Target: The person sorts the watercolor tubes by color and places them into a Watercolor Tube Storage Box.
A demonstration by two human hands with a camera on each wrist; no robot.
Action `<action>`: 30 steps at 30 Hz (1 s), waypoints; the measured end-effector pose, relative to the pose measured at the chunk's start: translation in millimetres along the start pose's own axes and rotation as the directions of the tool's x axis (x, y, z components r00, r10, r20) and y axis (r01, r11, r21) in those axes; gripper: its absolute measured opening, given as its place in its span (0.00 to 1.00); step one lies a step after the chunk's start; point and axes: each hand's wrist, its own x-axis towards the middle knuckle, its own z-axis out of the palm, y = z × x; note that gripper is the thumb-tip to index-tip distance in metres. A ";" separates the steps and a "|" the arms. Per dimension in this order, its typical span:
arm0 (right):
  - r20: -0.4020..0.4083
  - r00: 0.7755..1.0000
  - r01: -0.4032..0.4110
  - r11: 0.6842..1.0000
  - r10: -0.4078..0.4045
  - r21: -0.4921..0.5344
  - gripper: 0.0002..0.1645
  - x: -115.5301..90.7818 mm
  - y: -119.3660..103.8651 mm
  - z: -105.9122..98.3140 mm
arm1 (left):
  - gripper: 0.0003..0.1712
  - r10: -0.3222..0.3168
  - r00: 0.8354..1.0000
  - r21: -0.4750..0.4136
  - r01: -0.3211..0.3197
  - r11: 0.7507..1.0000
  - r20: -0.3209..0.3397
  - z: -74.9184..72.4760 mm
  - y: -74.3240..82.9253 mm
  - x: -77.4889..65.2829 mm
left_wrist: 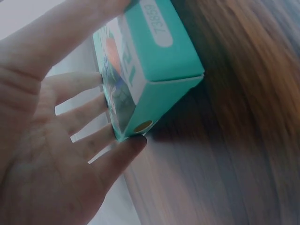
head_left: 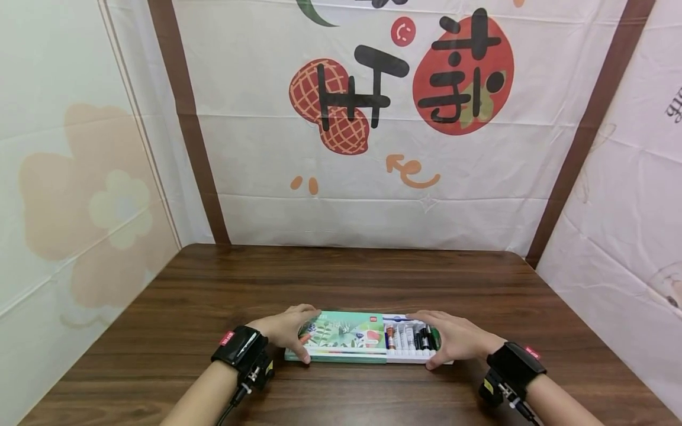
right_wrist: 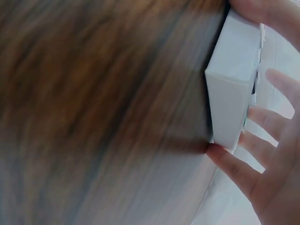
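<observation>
A flat paint box lies on the table, its green printed sleeve [head_left: 346, 331] on the left and its white inner tray [head_left: 412, 358] sticking out at the right. Small paint tubes [head_left: 409, 338] with white, black, brown and green parts show in the tray; the sleeve covers the others. My left hand [head_left: 288, 332] grips the sleeve's left end, thumb on the near side, fingers toward the far side. With its thumb at the near edge and fingers at the far edge, my right hand [head_left: 462, 337] holds the tray's right end. In the right wrist view the tray's end wall [right_wrist: 227, 105] looks plain white.
A dark wood-grain table [head_left: 341, 278] spreads around the box. Behind it hangs a white printed cloth [head_left: 256, 177], with more cloth at both sides. Each wrist wears a black camera strap [head_left: 247, 355] with a cable.
</observation>
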 end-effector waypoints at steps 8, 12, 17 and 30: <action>0.010 1.000 0.018 0.996 -0.019 0.092 0.62 -5.7 9.1 -1.9 | 0.55 0.092 0.995 -0.068 -0.095 0.993 -0.041 2.7 -14.8 -5.7; 0.045 0.999 -0.015 0.985 0.007 0.173 0.63 -24.0 22.4 -6.3 | 0.57 0.063 0.995 -0.151 -0.073 0.986 -0.075 4.4 -31.9 -23.1; 0.054 0.999 -0.013 0.981 0.003 0.192 0.59 -41.7 34.9 -9.3 | 0.55 -0.004 0.997 -0.211 -0.012 0.977 -0.073 3.8 -41.5 -36.1; 0.019 1.000 -0.009 0.981 0.006 0.193 0.57 -33.6 39.3 -9.7 | 0.58 0.009 0.998 -0.128 -0.017 0.992 -0.065 -5.1 -41.8 -24.1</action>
